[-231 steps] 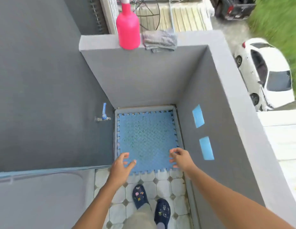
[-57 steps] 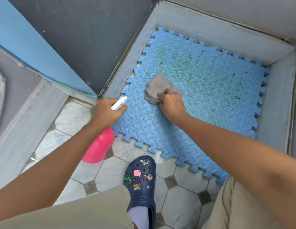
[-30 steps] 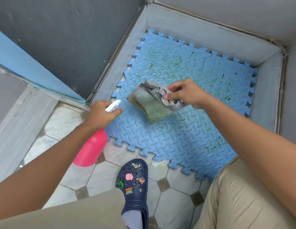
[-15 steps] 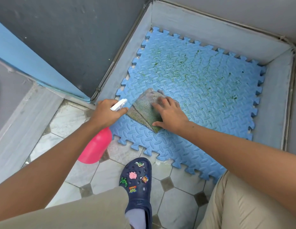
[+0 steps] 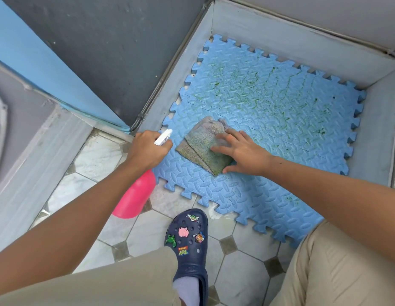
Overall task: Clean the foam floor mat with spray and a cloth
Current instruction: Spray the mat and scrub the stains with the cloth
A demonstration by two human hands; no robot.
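The blue foam mat with jigsaw edges lies in a grey walled corner, streaked with green grime over its far half. A folded grey cloth, stained green, rests flat on the mat's near left part. My right hand presses on the cloth's right side with fingers spread. My left hand grips the white trigger head of the pink spray bottle, which hangs below my wrist beside the mat's left edge.
Grey walls close the mat in on three sides. Marble-look floor tiles lie in front. My foot in a navy clog stands just off the mat's near edge; my khaki-clad knees fill the bottom of the view.
A second ago my right hand held the cloth lifted, showing its green side. It then laid the cloth flat on the mat and now presses it with open fingers. The left hand stayed put.
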